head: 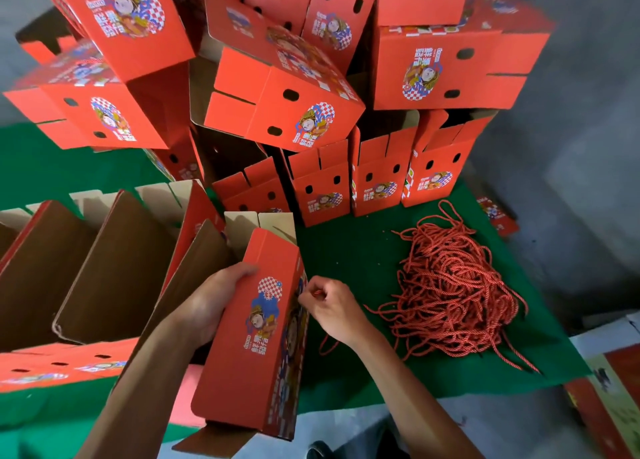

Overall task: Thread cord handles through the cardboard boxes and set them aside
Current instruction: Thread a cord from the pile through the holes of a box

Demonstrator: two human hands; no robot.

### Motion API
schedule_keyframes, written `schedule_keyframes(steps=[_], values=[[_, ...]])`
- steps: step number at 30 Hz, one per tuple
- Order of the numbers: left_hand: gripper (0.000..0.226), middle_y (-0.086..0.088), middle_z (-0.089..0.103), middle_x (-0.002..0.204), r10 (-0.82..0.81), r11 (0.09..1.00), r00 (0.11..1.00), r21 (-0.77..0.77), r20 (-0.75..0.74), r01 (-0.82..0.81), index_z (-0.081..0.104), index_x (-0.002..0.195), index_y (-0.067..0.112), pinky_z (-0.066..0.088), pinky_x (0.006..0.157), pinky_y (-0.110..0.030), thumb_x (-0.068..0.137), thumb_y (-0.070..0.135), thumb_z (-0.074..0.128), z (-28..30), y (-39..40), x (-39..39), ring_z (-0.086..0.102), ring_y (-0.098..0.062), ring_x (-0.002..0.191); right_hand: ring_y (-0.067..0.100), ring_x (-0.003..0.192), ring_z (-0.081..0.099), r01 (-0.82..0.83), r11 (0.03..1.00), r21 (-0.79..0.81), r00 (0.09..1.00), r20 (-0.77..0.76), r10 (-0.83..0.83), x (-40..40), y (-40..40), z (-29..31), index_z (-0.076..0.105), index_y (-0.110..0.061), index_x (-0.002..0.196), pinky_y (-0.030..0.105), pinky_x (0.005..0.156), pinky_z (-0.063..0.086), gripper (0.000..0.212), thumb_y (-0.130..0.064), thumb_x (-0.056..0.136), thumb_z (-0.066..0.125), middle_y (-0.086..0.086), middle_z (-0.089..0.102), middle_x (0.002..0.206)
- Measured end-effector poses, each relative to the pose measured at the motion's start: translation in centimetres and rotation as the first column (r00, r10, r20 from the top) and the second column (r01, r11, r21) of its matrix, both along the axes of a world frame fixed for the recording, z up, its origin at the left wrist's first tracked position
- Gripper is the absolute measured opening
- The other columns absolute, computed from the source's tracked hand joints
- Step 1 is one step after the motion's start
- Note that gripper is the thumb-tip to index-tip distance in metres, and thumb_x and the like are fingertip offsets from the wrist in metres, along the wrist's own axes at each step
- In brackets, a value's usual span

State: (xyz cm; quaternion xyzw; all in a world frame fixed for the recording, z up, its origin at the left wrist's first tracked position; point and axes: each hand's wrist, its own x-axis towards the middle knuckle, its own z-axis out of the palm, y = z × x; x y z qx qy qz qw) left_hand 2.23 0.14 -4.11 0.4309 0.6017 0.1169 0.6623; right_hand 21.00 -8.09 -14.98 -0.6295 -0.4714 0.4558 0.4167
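Note:
A red printed cardboard box [252, 347] stands on end at the near edge of the green table [353, 250]. My left hand [207, 302] grips its upper left edge, fingers curled over the top. My right hand [329, 306] pinches the end of a red cord [317, 294] against the box's right face. The rest of that cord [327, 346] loops down below my wrist. A loose pile of red cords [450, 292] lies on the table to the right.
Several open boxes [104, 278] stand in a row at the left. A tall, leaning heap of red boxes [284, 88] fills the back. More boxes [377, 181] stand upright behind the cords. A flat carton [609, 389] lies at the right.

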Motion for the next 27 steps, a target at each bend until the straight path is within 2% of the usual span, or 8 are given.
schedule_keyframes(steps=[3, 6, 11, 12, 15, 19, 23, 27], values=[[0.054, -0.019, 0.077, 0.104, -0.002, 0.999, 0.999, -0.043, 0.032, 0.003, 0.069, 0.122, 0.009, 0.058, 0.081, -0.047, 0.096, 0.055, 0.058, 0.2, 0.0, 0.3, 0.077, -0.034, 0.083, 0.014, 0.053, 0.048, -0.029, 1.000, 0.005, 1.000, 0.011, 0.029, 0.2, 0.2, 0.0, 0.062, -0.016, 0.077, 0.033, 0.053, 0.036, 0.021, -0.033, 0.090, 0.064, 0.011, 0.063, 0.071], [0.063, -0.018, 0.076, 0.111, -0.127, 0.991, 0.992, -0.042, 0.027, 0.128, 0.069, 0.123, 0.013, 0.060, 0.084, -0.047, 0.087, 0.064, 0.063, 0.3, -0.4, 0.0, 0.076, -0.035, 0.095, 0.004, 0.051, 0.050, -0.040, 0.999, 0.028, 0.998, 0.048, 0.038, 0.6, 0.4, -0.1, 0.062, -0.020, 0.079, 0.026, 0.050, 0.039, 0.020, -0.036, 0.090, 0.064, -0.001, 0.064, 0.071], [0.056, -0.019, 0.076, 0.110, -0.217, 0.976, 0.976, 0.002, -0.009, 0.217, 0.070, 0.122, 0.009, 0.061, 0.089, -0.050, 0.089, 0.055, 0.067, 0.7, -0.8, 0.2, 0.075, -0.037, 0.098, -0.004, 0.065, 0.064, -0.023, 0.998, 0.058, 1.000, 0.017, 0.022, 1.1, 0.6, -0.1, 0.073, -0.024, 0.099, 0.012, 0.057, 0.044, 0.017, -0.040, 0.099, 0.066, -0.011, 0.073, 0.081], [0.055, -0.019, 0.076, 0.109, -0.203, 0.979, 0.979, 0.005, -0.018, 0.203, 0.070, 0.121, 0.008, 0.061, 0.088, -0.050, 0.090, 0.053, 0.066, 0.7, -0.8, 0.3, 0.075, -0.037, 0.097, -0.002, 0.062, 0.063, -0.017, 0.998, 0.056, 1.000, -0.017, 0.018, 0.9, 0.5, -0.3, 0.073, -0.023, 0.099, 0.014, 0.057, 0.044, 0.015, -0.036, 0.098, 0.067, -0.009, 0.074, 0.081], [0.054, -0.021, 0.075, 0.110, -0.174, 0.985, 0.984, -0.011, -0.033, 0.174, 0.070, 0.122, 0.006, 0.062, 0.085, -0.049, 0.092, 0.051, 0.065, 0.8, -0.9, 0.1, 0.075, -0.039, 0.098, 0.015, 0.067, 0.063, 0.067, 0.996, 0.054, 0.971, -0.232, -0.053, 0.2, 0.1, -1.0, 0.075, -0.014, 0.096, 0.034, 0.066, 0.051, 0.012, -0.025, 0.097, 0.071, 0.008, 0.075, 0.084], [0.052, -0.023, 0.070, 0.124, -0.082, 0.995, 0.993, 0.056, -0.082, 0.086, 0.067, 0.127, 0.003, 0.052, 0.103, -0.058, 0.095, 0.045, 0.065, 0.6, -1.2, 0.1, 0.066, -0.044, 0.117, 0.017, 0.076, 0.068, 0.187, 0.982, 0.017, 0.879, -0.448, -0.160, -0.8, -0.6, -1.5, 0.076, -0.007, 0.096, 0.023, 0.063, 0.049, 0.009, -0.015, 0.096, 0.072, 0.008, 0.074, 0.087], [0.055, -0.022, 0.066, 0.131, -0.021, 0.995, 0.997, 0.094, -0.072, 0.028, 0.064, 0.132, 0.003, 0.047, 0.108, -0.059, 0.098, 0.045, 0.062, 0.1, -1.2, 0.2, 0.061, -0.042, 0.124, 0.020, 0.075, 0.069, 0.256, 0.967, -0.013, 0.797, -0.563, -0.219, -1.8, -0.7, -1.9, 0.073, -0.001, 0.097, 0.029, 0.071, 0.058, 0.010, -0.010, 0.097, 0.069, 0.009, 0.075, 0.085], [0.057, -0.022, 0.066, 0.132, 0.034, 0.997, 0.999, 0.070, -0.040, -0.031, 0.062, 0.134, 0.004, 0.048, 0.108, -0.057, 0.098, 0.048, 0.061, 0.1, -1.3, 0.2, 0.062, -0.041, 0.125, 0.026, 0.071, 0.063, 0.339, 0.940, -0.023, 0.723, -0.634, -0.276, -2.9, -0.6, -2.2, 0.070, 0.004, 0.097, 0.034, 0.068, 0.054, 0.012, -0.008, 0.097, 0.067, 0.013, 0.071, 0.082]])
